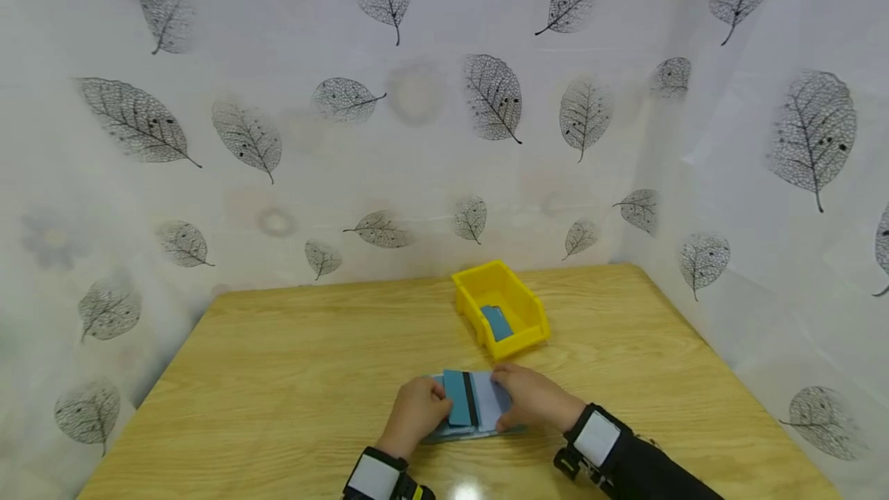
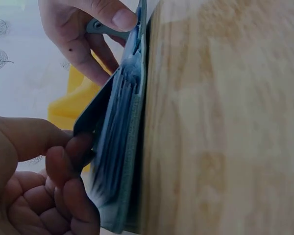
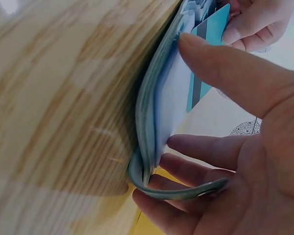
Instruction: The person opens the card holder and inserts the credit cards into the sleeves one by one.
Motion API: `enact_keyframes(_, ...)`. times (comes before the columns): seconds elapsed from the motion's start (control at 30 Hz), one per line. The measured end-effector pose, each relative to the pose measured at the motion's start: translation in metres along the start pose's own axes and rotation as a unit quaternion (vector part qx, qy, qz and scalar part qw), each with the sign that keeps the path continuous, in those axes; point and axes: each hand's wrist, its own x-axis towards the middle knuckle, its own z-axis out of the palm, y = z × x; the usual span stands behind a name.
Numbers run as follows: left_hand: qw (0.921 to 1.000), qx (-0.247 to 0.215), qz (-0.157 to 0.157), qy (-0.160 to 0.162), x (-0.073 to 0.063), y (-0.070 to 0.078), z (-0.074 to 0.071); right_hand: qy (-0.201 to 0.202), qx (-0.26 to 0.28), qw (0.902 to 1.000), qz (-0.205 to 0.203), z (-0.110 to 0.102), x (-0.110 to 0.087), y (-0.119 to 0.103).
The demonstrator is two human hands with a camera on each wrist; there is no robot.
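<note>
A card holder with a pale green-blue cover and a stack of clear sleeves lies open on the table. A blue card with a black stripe stands tilted over its left part. My left hand pinches this card at its left edge between thumb and fingers. With thumb and fingers at opposite edges, my right hand holds the right part of the card holder. In the right wrist view, the cover's strap with a snap curves out beside the right fingers. Whether the card's lower edge is inside a sleeve I cannot tell.
Just beyond the right hand stands a yellow bin with blue cards in it. The wooden table reaches to a white curtain with leaf prints at the back and sides.
</note>
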Motion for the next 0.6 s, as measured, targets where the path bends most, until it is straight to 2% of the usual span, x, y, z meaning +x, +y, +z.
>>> enact_keyframes(0.2, 0.9997, 0.024, -0.009, -0.007, 0.004, 0.005, -0.002, -0.002, 0.003, 1.0000, 0.007, 0.000, 0.001, 0.000)
enact_keyframes(0.4, 0.9995, 0.019, -0.025, -0.010, 0.007, 0.010, 0.003, 0.006, -0.004, 1.0000, 0.003, 0.003, 0.001, 0.001)
enact_keyframes(0.6, 0.9998, 0.012, -0.010, 0.008, 0.007, 0.014, 0.009, 0.014, -0.006, 0.9999, -0.005, 0.003, -0.001, 0.001)
